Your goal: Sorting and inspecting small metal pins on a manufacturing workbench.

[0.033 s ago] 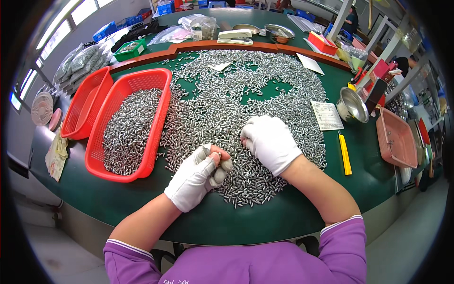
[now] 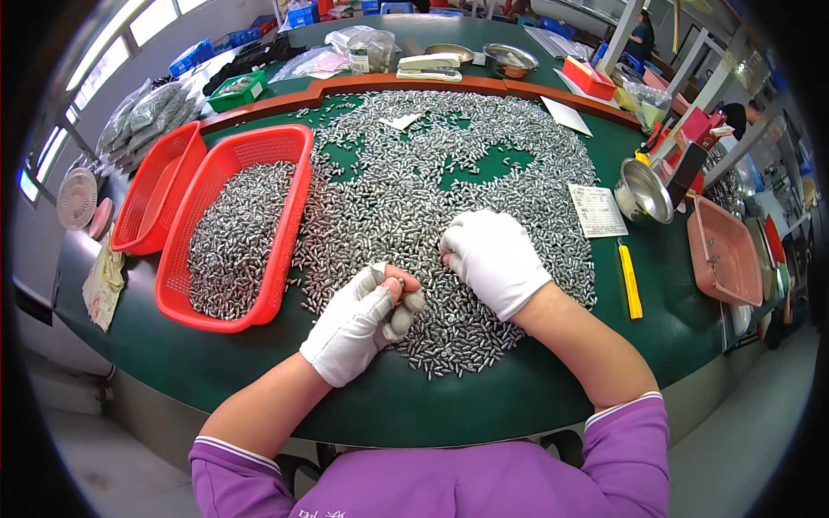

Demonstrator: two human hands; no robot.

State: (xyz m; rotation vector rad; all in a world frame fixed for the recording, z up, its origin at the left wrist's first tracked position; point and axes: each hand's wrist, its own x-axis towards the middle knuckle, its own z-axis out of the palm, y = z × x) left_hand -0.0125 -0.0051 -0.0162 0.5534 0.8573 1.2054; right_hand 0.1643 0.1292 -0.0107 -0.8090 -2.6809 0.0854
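Observation:
A wide heap of small silvery metal pieces (image 2: 432, 173) covers the green table (image 2: 259, 363). My left hand (image 2: 363, 324), in a white glove with bare fingertips, is curled shut with a few of the pieces pinched between thumb and fingers at the heap's near edge. My right hand (image 2: 492, 259), also gloved in white, lies knuckles-up on the heap just to the right. Its fingers are curled down into the pieces, and whether they hold any is hidden. A red basket (image 2: 289, 216) half full of the same pieces stands left of my left hand.
A second, empty red basket (image 2: 147, 207) leans behind the first. On the right are a yellow tool (image 2: 629, 281), a paper slip (image 2: 598, 210), a steel bowl (image 2: 643, 192) and a pink tray (image 2: 721, 255). Bags, bowls and boxes crowd the far side. Another person sits at the far right.

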